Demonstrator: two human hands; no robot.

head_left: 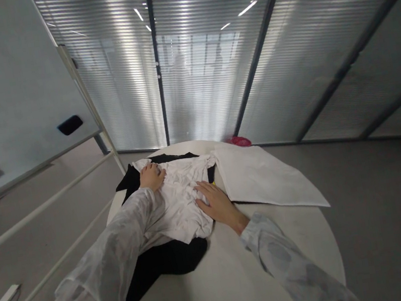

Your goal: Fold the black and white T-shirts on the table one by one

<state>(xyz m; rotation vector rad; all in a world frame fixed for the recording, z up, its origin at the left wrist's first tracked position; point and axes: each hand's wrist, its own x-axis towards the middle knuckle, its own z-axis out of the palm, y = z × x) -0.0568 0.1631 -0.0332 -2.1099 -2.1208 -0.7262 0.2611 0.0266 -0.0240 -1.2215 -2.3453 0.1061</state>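
Note:
A crumpled white cloth garment point(184, 205), whose exact kind I cannot make out, lies on the round white table. Under it spreads a black cloth point(175, 257), showing at the front, the left and along the back. My left hand point(151, 177) rests on the garment's far left part, fingers slightly bent and lying on the fabric. At the garment's right edge, my right hand point(216, 202) lies with its fingers stretched out and a little apart. A small yellow spot shows just beyond the right hand's fingers.
A flat white sheet or bag point(264, 176) covers the table's right side and overhangs its edge. Behind it sits a red object point(240, 141). At left stands a whiteboard point(14, 88) on a white tube frame point(46, 226). Glass panels with blinds point(196, 70) rise beyond the table point(249, 274).

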